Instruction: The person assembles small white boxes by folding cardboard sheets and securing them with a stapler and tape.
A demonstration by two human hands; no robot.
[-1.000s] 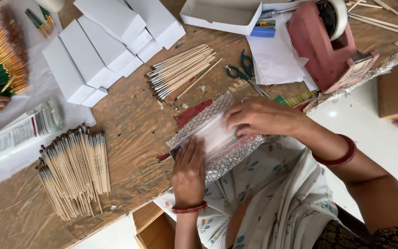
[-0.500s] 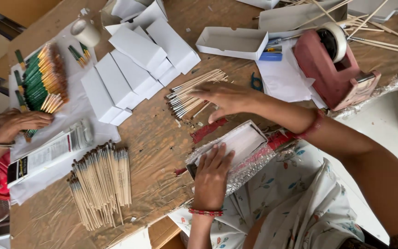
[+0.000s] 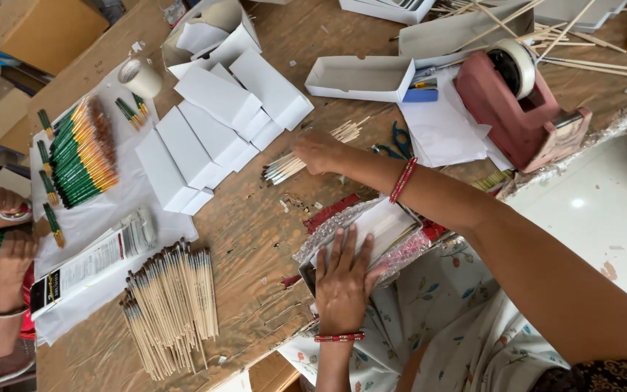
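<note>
Lying under right hand (image 3: 318,151): brushes (image 3: 284,167)

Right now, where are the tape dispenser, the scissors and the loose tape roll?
tape dispenser (image 3: 520,120), head view, on its pink body.
scissors (image 3: 400,139), head view, on a blue handle.
loose tape roll (image 3: 139,76), head view, on its rim.

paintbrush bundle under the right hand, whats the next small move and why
Probably close the right hand around a few brushes from the loose bundle of plain-handled paintbrushes and lift them. The hand lies on the bundle with fingers curled over it, grip not clearly shut. The left hand presses flat on the bubble-wrapped white box, keeping it steady at the table edge.
</note>
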